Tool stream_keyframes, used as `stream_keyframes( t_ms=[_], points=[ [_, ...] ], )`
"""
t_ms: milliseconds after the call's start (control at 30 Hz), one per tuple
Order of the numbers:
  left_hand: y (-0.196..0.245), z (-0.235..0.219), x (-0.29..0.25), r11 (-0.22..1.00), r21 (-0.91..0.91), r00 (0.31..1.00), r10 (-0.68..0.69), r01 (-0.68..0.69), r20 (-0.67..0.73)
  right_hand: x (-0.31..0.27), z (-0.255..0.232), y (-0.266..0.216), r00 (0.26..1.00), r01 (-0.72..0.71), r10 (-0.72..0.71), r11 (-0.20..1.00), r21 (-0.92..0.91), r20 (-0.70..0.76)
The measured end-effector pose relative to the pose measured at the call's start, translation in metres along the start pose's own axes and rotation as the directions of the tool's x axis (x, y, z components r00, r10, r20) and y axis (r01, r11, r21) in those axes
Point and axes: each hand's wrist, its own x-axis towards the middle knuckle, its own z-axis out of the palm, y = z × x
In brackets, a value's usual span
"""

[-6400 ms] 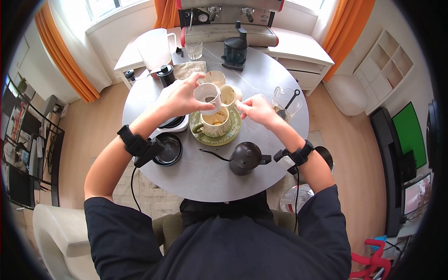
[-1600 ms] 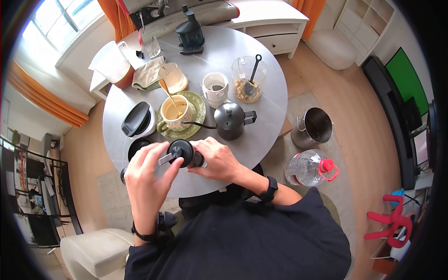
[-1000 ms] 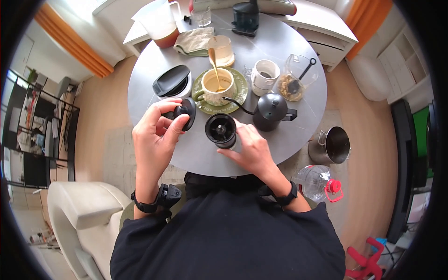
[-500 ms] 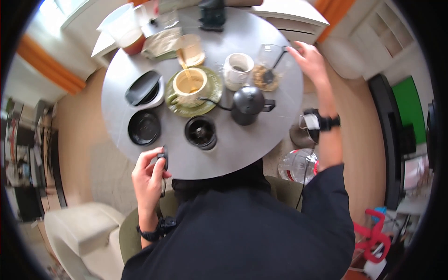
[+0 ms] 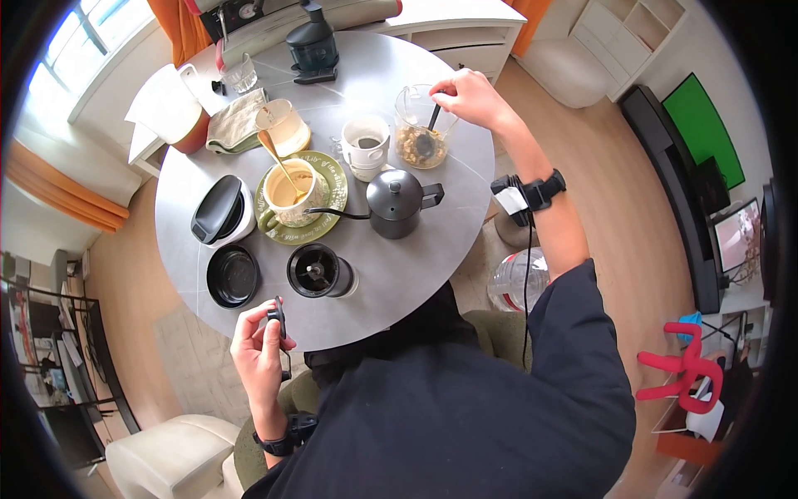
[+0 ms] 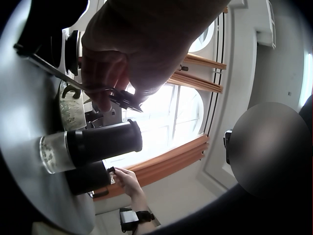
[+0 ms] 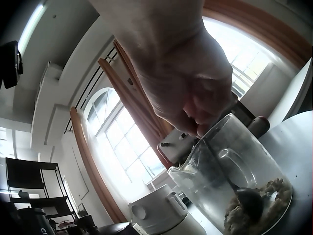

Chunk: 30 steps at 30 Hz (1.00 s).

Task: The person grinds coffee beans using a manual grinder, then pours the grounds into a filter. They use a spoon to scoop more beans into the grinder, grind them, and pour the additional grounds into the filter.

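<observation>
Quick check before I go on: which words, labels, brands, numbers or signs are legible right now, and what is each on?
"Lily of the valley": on the rim of the green saucer, right side.
"in love with": same rim, lower side.
Dial markings on the gauge: too small to read.
Pale mark on the dark container: too blurred to read.
I can read no brand or number.
</observation>
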Motion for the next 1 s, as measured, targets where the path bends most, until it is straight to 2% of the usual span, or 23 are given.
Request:
stream_keyframes(
  t_ms=[100,233,333,433,533,633,733,833,1000],
  points=[
    [0.002,0.002,0.000,1.000,-0.001,1.000,0.012,-0.012,0.017,0.006,-0.001,0.008,0.994,-0.062,0.045,0.984,-0.169,-0.102],
    [0.005,0.001,-0.002,1.000,0.010,1.000,0.022,-0.022,0.011,0.008,0.014,0.011,0.980,-0.035,-0.003,0.981,-0.190,-0.197],
    [0.005,-0.001,-0.005,0.999,0.029,1.000,0.023,-0.023,-0.002,0.005,0.013,0.008,0.972,-0.102,0.068,0.984,-0.143,-0.226],
    [0.004,-0.001,-0.006,1.000,0.019,1.000,0.016,-0.015,-0.012,0.004,0.012,0.009,0.968,-0.077,0.036,0.985,-0.157,-0.250],
    [0.004,0.001,-0.005,1.000,0.010,1.000,0.023,-0.023,-0.006,0.005,0.014,0.006,0.987,-0.119,0.121,0.993,0.020,-0.107],
    [0.003,0.004,-0.004,1.000,0.010,1.000,0.021,-0.021,0.001,0.000,0.005,-0.005,0.964,-0.257,0.267,0.931,0.259,-0.003],
    [0.002,0.004,-0.003,1.000,0.006,1.000,0.023,-0.023,0.007,0.002,0.008,0.005,0.966,-0.243,0.256,0.950,0.197,-0.045],
    [0.002,0.005,-0.002,1.000,0.007,1.000,0.019,-0.019,0.002,0.001,0.010,0.010,0.975,-0.164,0.179,0.980,0.116,-0.132],
    [0.003,0.006,-0.001,1.000,0.022,1.000,0.013,-0.013,0.012,0.000,0.010,0.018,0.966,-0.156,0.179,0.979,0.128,-0.187]
  ],
)
